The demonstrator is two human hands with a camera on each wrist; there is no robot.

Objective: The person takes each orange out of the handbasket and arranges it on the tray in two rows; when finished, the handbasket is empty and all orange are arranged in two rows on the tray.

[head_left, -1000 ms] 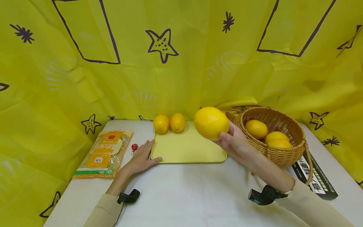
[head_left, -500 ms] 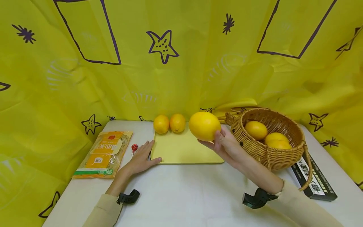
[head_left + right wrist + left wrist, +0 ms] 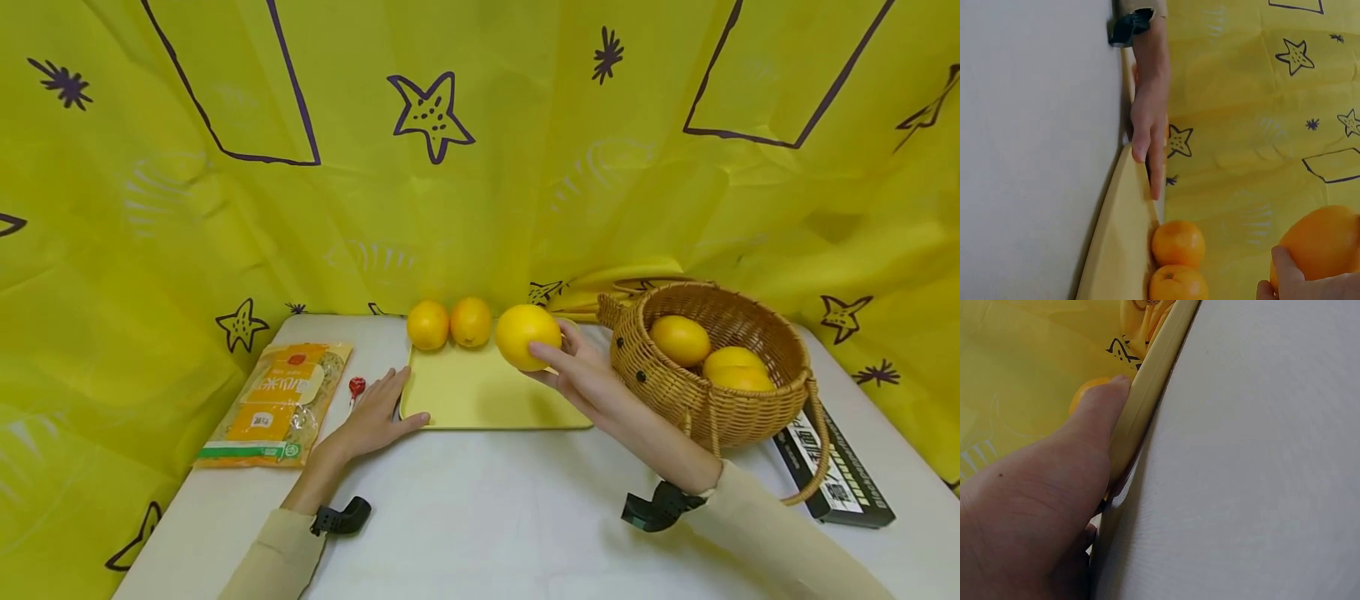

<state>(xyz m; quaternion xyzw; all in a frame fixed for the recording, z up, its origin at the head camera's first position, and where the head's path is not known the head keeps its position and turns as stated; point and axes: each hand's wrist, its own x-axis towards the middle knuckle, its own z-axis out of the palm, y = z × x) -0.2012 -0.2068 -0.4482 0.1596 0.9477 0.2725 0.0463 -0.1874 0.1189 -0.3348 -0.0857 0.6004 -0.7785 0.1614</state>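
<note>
My right hand (image 3: 588, 373) holds a smooth yellow-orange orange (image 3: 527, 337) between thumb and fingers, raised above the right part of the pale yellow tray (image 3: 495, 400). The right wrist view shows this orange (image 3: 1322, 244) with fingertips along its side. Two more oranges, a left one (image 3: 428, 325) and a right one (image 3: 471, 322), sit side by side at the tray's back left. At the tray's front left corner rests my left hand (image 3: 375, 421), fingers straight along the side. Its thumb (image 3: 1100, 406) lies on the tray's rim in the left wrist view.
A wicker basket (image 3: 660, 400) with several yellow-orange fruits stands at the right, beside a black-and-white box (image 3: 840, 475). Left of the tray are an orange food packet (image 3: 273, 406) and a red lollipop (image 3: 357, 387). A patterned yellow cloth (image 3: 495, 192) hangs behind the white table.
My right hand has moved left and slightly down with the orange, away from the basket and over the tray. The left hand has stayed at the tray's corner.
</note>
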